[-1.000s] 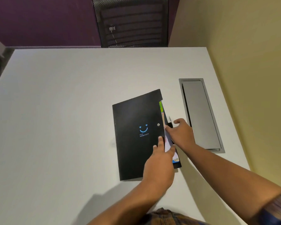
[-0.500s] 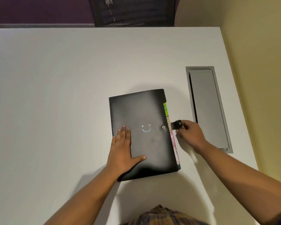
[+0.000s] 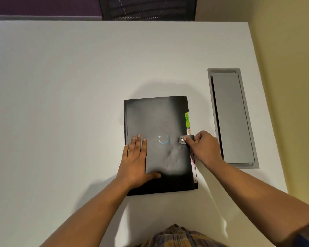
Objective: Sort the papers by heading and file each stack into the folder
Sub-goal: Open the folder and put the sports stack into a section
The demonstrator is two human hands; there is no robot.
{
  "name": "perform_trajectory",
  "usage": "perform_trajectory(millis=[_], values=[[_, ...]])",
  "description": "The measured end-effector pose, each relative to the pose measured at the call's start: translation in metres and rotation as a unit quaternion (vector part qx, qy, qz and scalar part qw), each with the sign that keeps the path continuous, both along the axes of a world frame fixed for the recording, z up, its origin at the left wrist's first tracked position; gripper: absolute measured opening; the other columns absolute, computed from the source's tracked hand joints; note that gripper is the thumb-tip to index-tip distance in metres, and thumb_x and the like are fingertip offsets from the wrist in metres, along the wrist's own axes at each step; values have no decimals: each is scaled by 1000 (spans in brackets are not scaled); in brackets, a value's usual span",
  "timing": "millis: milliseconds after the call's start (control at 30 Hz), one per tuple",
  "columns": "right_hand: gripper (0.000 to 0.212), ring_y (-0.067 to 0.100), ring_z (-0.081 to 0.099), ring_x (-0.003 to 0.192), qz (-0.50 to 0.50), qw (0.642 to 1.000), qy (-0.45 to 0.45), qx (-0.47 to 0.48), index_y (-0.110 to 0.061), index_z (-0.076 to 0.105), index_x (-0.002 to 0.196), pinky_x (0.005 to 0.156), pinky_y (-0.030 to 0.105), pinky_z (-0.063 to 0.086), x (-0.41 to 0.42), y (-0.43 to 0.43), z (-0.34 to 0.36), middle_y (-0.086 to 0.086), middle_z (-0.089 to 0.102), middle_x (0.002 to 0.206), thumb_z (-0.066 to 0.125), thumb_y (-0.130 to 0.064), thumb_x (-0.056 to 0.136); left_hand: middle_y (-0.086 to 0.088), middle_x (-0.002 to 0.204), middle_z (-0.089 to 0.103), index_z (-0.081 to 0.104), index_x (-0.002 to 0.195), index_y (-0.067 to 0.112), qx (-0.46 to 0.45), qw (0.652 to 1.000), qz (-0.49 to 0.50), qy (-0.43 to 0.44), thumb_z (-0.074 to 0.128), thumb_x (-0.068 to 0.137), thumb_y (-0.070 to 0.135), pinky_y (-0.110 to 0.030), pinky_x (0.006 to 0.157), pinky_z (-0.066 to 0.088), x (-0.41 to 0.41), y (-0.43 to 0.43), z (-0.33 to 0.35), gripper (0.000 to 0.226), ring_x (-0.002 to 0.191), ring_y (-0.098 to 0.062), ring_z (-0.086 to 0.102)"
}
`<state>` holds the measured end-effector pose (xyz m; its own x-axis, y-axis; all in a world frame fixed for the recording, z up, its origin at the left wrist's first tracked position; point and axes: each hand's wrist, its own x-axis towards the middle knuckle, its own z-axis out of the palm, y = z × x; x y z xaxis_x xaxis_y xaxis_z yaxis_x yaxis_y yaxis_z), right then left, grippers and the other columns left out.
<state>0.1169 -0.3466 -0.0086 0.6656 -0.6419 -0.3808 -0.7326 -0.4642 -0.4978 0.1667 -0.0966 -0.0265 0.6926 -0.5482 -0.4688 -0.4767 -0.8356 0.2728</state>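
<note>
A black folder (image 3: 157, 118) with a blue smile logo lies closed on the white table (image 3: 61, 104). Coloured tabs, a green one (image 3: 187, 120) uppermost, stick out along its right edge. My left hand (image 3: 135, 159) rests flat on the cover's lower left, fingers spread. My right hand (image 3: 202, 146) pinches the folder's black snap strap (image 3: 185, 139), which lies over the cover's right edge with its stud on the cover. No loose papers are in sight.
A grey cable hatch (image 3: 233, 120) is set into the table right of the folder. The table's right edge meets a yellow wall (image 3: 292, 68). A black mesh chair (image 3: 146, 8) stands beyond the far edge.
My left hand went from the folder's right edge to lying flat on the cover. My right hand brought the strap from beside the folder over onto the cover's snap.
</note>
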Motion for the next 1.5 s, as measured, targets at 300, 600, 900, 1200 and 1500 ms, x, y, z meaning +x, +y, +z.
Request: perform_trajectory(millis=[300, 600, 900, 1200, 1500], values=[[53, 19, 56, 66, 37, 998, 34, -35, -20, 46, 74, 54, 31, 38, 0, 5, 3, -2, 57, 69, 62, -70, 75, -4, 154, -39, -28, 149, 18, -6, 1000, 3, -5, 50, 68, 85, -42, 118, -16, -1, -1, -1, 131, 142, -23, -37], [65, 23, 58, 79, 12, 990, 136, -21, -17, 43, 104, 63, 32, 42, 13, 0, 2, 0, 58, 87, 68, -69, 74, -4, 154, -40, -28, 149, 18, -7, 1000, -4, -8, 46, 68, 88, -41, 116, -20, -1, 1, -8, 130, 141, -23, -39], [59, 25, 65, 87, 39, 998, 56, 6, -18, 49, 106, 74, 38, 52, -11, 1, 5, -2, 67, 83, 58, -70, 79, -6, 158, -29, -16, 153, 12, -31, 999, -9, -22, 44, 70, 86, -42, 120, -9, -3, 6, 5, 127, 147, -25, -26], [73, 26, 43, 134, 209, 974, 53, -72, -19, 35, 145, 103, 40, 44, -86, 45, 26, 2, 41, 149, 61, -49, 84, -9, 164, -2, 7, 156, 7, -64, 996, -6, -63, 42, 85, 69, -40, 121, 4, -35, 40, 22, 100, 152, -25, 0], [79, 26, 39, 143, 342, 922, 83, -161, -15, 47, 145, 114, 31, 33, -140, 96, 33, 6, 33, 157, 44, -60, 81, -3, 156, 36, 42, 146, 14, -39, 993, -99, -42, 51, 81, 58, -34, 113, 16, -81, 74, 13, 79, 143, -22, 37]])
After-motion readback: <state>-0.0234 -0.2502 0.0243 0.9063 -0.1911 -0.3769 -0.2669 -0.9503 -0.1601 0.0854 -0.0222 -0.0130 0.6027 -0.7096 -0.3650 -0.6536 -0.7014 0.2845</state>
